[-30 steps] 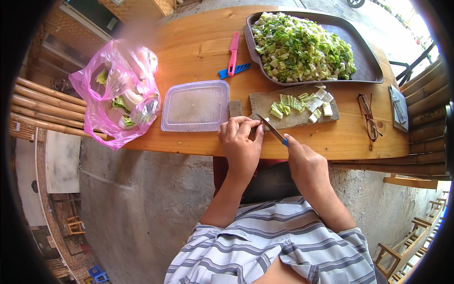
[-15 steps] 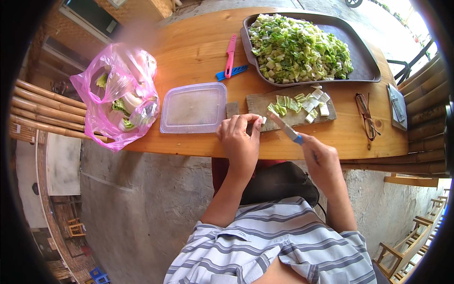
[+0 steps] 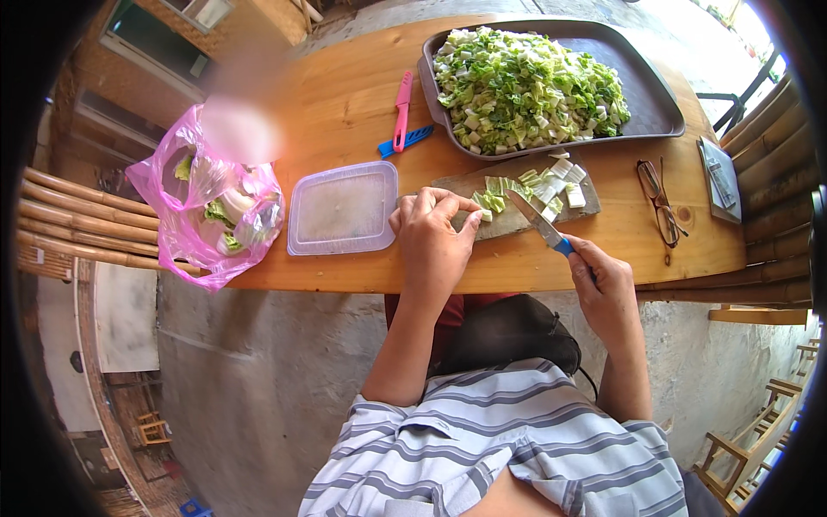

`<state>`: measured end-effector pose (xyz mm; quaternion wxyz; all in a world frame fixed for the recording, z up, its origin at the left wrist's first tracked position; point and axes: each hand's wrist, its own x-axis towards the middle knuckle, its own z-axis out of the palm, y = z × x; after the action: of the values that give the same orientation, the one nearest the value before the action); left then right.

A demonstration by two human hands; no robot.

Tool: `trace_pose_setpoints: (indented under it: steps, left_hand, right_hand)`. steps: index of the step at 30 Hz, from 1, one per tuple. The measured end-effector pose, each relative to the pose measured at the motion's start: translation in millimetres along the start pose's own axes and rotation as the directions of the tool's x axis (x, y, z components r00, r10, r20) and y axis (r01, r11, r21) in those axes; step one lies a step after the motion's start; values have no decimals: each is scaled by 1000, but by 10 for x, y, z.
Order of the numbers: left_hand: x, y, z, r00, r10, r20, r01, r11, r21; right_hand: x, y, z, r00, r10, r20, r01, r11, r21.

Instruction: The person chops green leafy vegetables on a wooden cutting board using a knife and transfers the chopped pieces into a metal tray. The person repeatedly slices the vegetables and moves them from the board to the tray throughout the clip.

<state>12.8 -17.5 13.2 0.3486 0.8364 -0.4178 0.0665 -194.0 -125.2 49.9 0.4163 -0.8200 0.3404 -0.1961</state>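
Observation:
My left hand (image 3: pixel 435 228) is at the left end of a wooden cutting board (image 3: pixel 512 225). Its thumb and fingertips pinch a small pale piece of cabbage (image 3: pixel 485 214), mostly covered by the fingers. In my right hand (image 3: pixel 603 274) is a small knife (image 3: pixel 538 221) with a blue handle. Its blade points up and left over the board, apart from the left fingers. Chopped cabbage pieces (image 3: pixel 551 188), white and green, lie across the board's far and right part.
Behind the board stands a grey tray (image 3: pixel 650 99) heaped with chopped cabbage (image 3: pixel 534 86). Leftward are a plastic lidded container (image 3: pixel 343 209), a pink knife (image 3: pixel 402 112), a blue sheath (image 3: pixel 407 140) and a pink bag (image 3: pixel 202 211) holding cabbage. Eyeglasses (image 3: pixel 662 205) and a clipboard (image 3: pixel 719 181) lie rightward.
The knife has moved a little right, away from my left fingers, with its blade now steeper. My left hand keeps its pinch near the board's left end. The view has shifted slightly.

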Motion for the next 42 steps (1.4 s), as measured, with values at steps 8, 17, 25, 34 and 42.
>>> trace_pose_setpoints:
  steps: [8,17,25,34,42]
  left_hand:
    - [45,-51,-27,999,48,17,-48,998,-29]
    - [76,-188,-130,980,-197,23,189,893,-409]
    - [-179,-210,-22,937,-348,11,326,867,-377]
    - [-273,-140,31,981,-107,-161,100,993,-56]
    - [-287,-157,32,985,-93,-148,91,996,-24]
  right_hand:
    - [0,-14,9,1000,17,12,-17,1000,24]
    - [-1,-67,160,989,-148,19,148,988,-47]
    - [26,-57,449,963,-271,6,251,883,-397]
    - [59,-65,429,949,-315,-25,285,886,-366]
    - [142,-39,566,916,-401,9,371,841,-394]
